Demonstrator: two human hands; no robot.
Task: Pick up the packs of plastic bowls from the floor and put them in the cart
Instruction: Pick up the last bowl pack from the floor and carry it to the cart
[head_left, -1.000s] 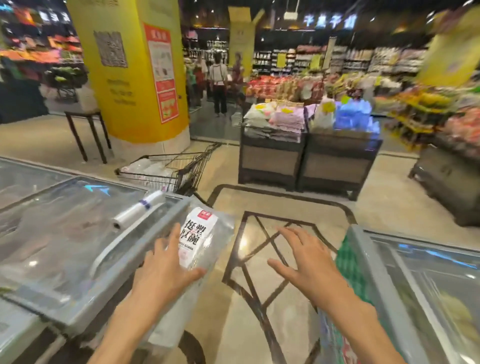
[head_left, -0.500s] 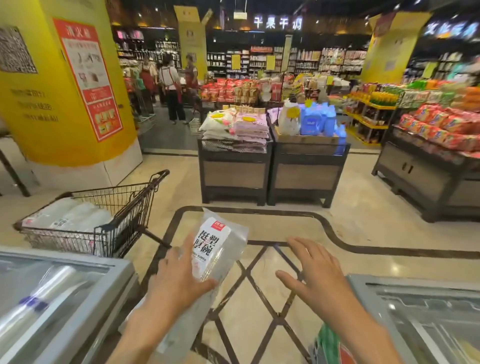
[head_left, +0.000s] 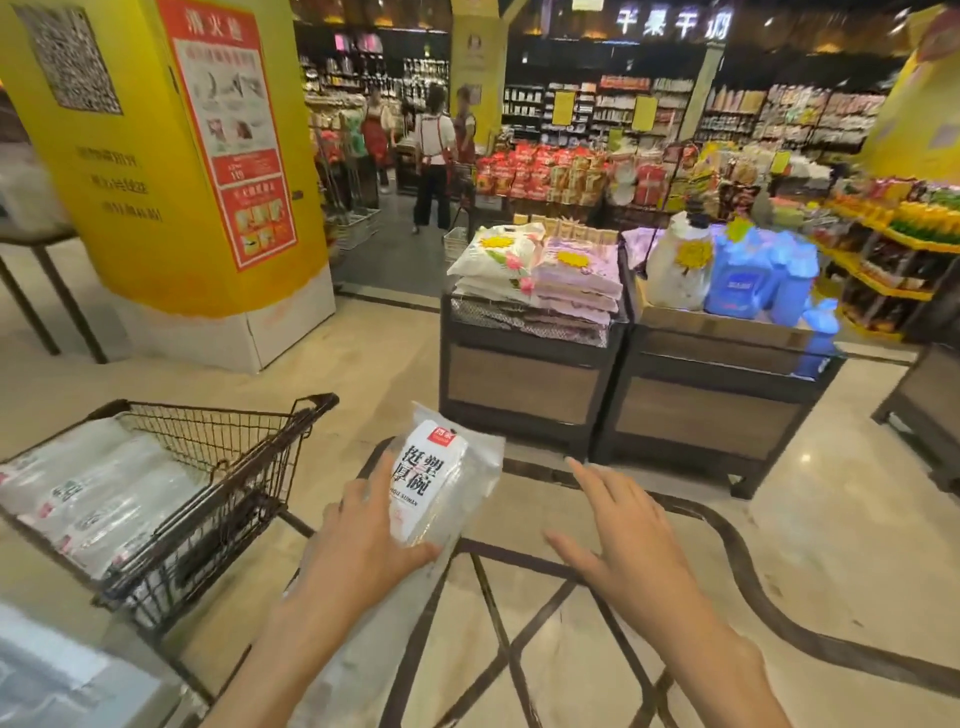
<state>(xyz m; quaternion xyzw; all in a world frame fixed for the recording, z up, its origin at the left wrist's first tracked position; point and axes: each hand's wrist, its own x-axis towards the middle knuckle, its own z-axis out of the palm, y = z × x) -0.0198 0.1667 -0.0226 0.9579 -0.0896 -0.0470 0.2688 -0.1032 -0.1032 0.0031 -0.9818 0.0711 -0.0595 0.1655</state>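
My left hand (head_left: 358, 551) grips a clear pack of plastic bowls (head_left: 441, 488) with a white label in black characters, held upright in front of me at waist height. My right hand (head_left: 623, 545) hovers beside it to the right, fingers spread, holding nothing. The dark wire cart (head_left: 228, 467) stands on the floor to the left of the held pack, its handle toward me. Several more clear packs of bowls (head_left: 98, 493) lie inside it.
A freezer corner (head_left: 62, 675) sits at the lower left. A yellow pillar (head_left: 171, 156) rises behind the cart. Two dark display stands (head_left: 524, 395) with bagged goods and blue bottles stand ahead. Shelves line the right side. People stand in the far aisle.
The view has moved forward past the freezers and the cart has come nearer on the left. My left hand keeps hold of the pack; my right hand stays open beside it.
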